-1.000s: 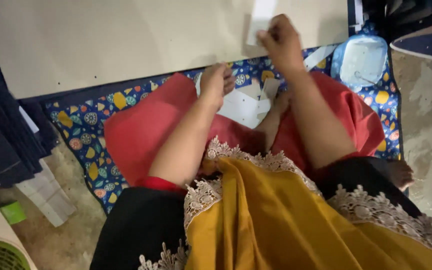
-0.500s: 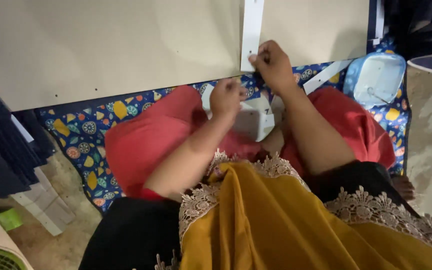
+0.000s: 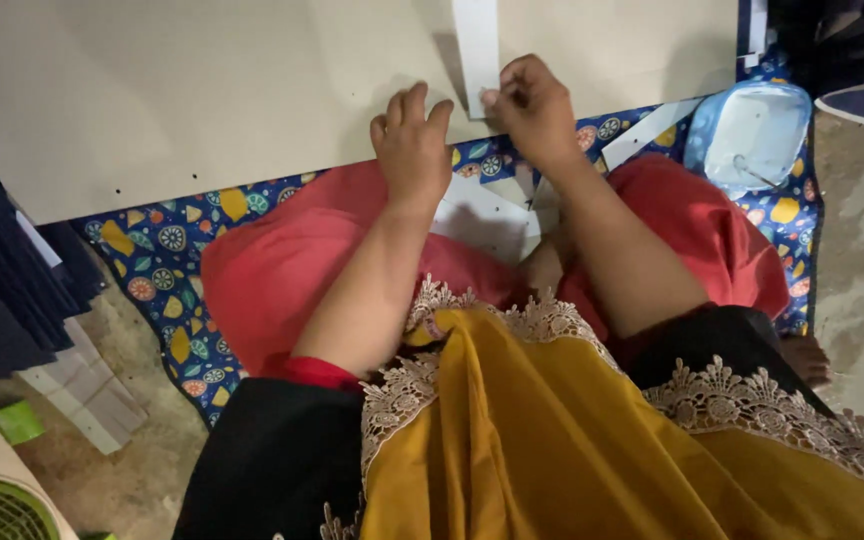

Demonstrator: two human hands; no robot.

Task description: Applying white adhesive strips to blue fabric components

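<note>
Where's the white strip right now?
In the head view, the white strip lies upright on the large beige board, top centre, its lower end pinched by the right hand, with the left hand just beside it.

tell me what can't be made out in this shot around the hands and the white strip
Head view only:
- White strip: its top is cut off by the upper frame edge.
- Right hand: whether its fingers pinch the strip or just press it; the curled fingers hide the contact.
- Beige board: full extent runs past the frame edges.
- Blue plastic container: contents too blurred.
- White pieces on the lap: partly hidden by both forearms.
</note>
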